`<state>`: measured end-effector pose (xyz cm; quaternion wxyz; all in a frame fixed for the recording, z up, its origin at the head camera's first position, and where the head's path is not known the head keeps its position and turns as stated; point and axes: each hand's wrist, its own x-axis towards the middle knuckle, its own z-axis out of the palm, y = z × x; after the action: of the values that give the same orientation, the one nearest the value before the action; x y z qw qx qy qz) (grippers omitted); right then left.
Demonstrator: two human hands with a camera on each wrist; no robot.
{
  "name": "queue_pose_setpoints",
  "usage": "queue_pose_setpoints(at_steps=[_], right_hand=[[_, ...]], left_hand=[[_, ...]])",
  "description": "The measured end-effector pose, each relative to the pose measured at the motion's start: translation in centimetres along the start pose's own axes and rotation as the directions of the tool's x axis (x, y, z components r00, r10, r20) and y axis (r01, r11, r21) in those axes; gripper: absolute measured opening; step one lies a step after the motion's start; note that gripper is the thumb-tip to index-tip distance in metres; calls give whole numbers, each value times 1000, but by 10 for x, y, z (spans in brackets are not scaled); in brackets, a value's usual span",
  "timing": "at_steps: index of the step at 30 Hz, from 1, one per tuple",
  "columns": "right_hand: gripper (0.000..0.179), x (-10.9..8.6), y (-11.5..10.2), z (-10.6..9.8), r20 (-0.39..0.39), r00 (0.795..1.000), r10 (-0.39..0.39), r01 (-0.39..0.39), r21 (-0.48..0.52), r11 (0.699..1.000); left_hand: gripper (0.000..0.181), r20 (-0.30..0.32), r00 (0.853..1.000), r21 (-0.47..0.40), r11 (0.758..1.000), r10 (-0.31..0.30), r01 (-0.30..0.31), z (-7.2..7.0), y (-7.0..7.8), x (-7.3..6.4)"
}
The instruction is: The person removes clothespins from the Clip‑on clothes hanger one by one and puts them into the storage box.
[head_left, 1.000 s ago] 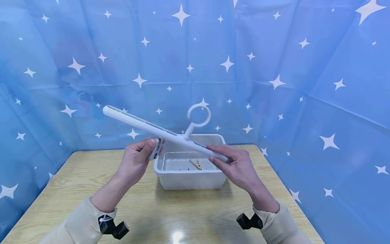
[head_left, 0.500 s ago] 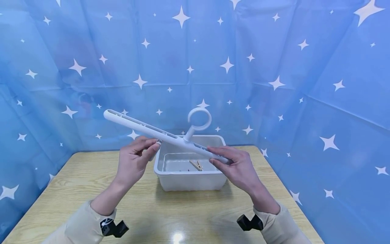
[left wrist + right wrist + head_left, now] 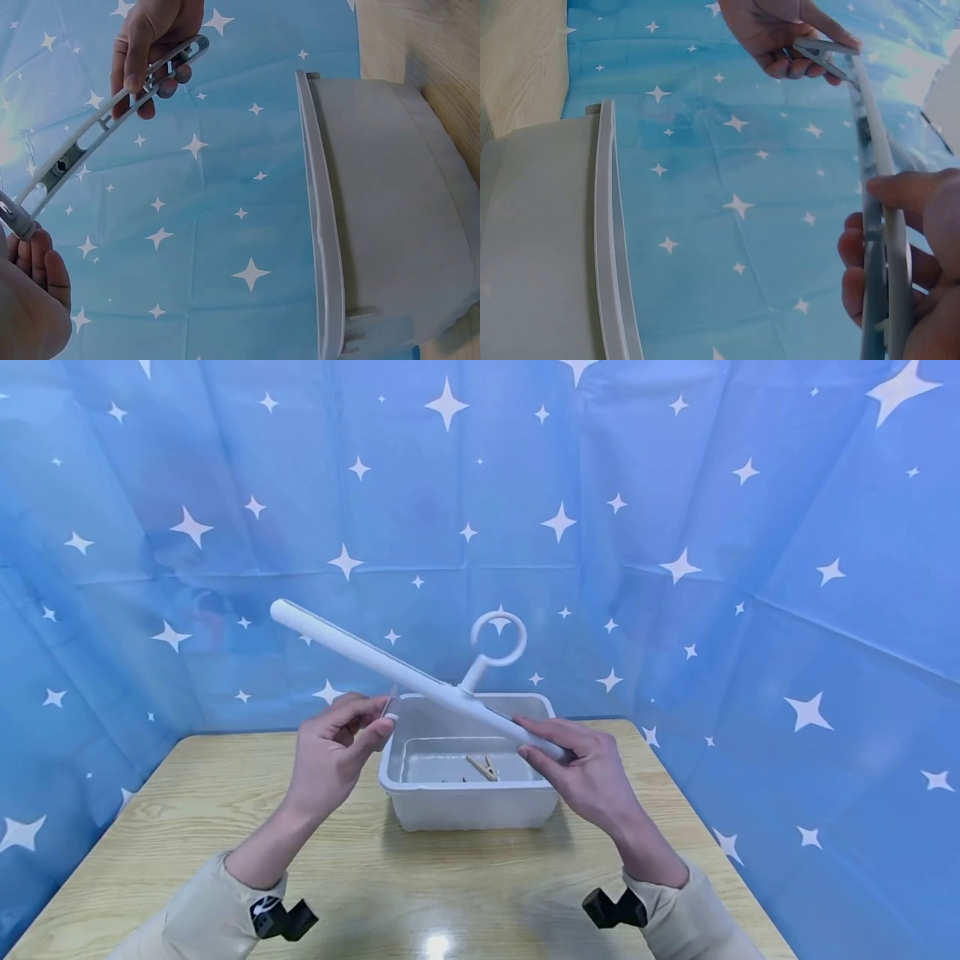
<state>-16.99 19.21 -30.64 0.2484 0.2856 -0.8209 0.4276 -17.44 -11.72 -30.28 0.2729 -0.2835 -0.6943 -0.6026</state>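
In the head view a white plastic hanger bar (image 3: 360,652) with a ring hook (image 3: 499,639) slants above the bin. My right hand (image 3: 581,764) grips the bar's lower right end between thumb and fingers. My left hand (image 3: 333,747) pinches a pale clothespin (image 3: 821,51), mostly hidden by the fingers in the head view. In the right wrist view, the clothespin's spread tips are right at the end of the slotted bar (image 3: 889,225). The left wrist view shows the bar's hollow underside (image 3: 90,139), with small crosspieces inside.
Behind the hands a white plastic bin (image 3: 472,808) stands on the wooden table (image 3: 375,893). A wooden clothespin (image 3: 482,767) lies inside it, beside some small dark bits. A blue star-patterned curtain (image 3: 420,527) hangs around the table's back and sides.
The clothespin in my left hand has turned from broadside to nearly edge-on. The bar has rolled and tilted steeper, its far left end rising and shifting right; my right hand keeps its grip.
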Motion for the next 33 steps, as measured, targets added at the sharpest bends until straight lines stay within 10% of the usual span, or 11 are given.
queue_pose_setpoints(at_steps=[8,23,33], right_hand=[[35,1,1,-3,-14,998,61,-61,41,997],[35,2,1,-3,-25,998,64,-62,49,997],[35,1,2,-2,-22,998,60,-58,49,997]], left_hand=[[24,-15,999,-96,995,-30,28,-2,-5,0],[24,-55,964,107,959,-259,264,-8,-14,4],[29,-39,952,150,940,-304,306,-11,-20,6]])
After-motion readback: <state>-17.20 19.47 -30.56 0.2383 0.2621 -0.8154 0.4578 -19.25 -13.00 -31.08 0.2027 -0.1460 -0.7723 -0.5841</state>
